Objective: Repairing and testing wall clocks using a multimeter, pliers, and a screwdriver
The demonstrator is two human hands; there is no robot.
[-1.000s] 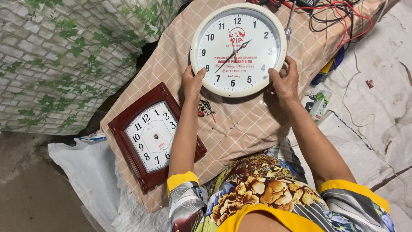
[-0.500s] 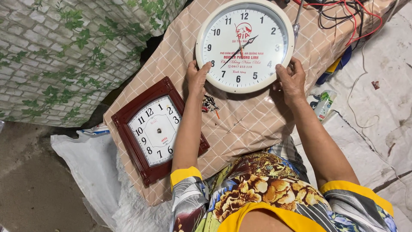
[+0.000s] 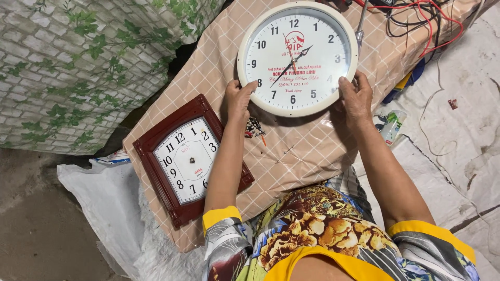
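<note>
A round white wall clock (image 3: 297, 58) with a cream rim lies face up on a beige checked cloth (image 3: 323, 145). My left hand (image 3: 238, 99) grips its lower left rim and my right hand (image 3: 355, 98) grips its lower right rim. To the left lies a square dark red clock (image 3: 188, 158) with a white dial and no hands showing. Small dark and orange parts (image 3: 254, 128) lie on the cloth just right of my left wrist.
Red and black wires (image 3: 422, 21) lie tangled at the top right. A screwdriver (image 3: 360, 26) rests beside the round clock's right rim. A small green and white packet (image 3: 391, 125) sits right of my right forearm. White sacking (image 3: 104, 203) covers the floor; leaf-patterned fabric (image 3: 78, 67) fills the left.
The round clock and both hands sit slightly further right and higher in view than before; my grip on the rim is unchanged. The red clock stays where it lay.
</note>
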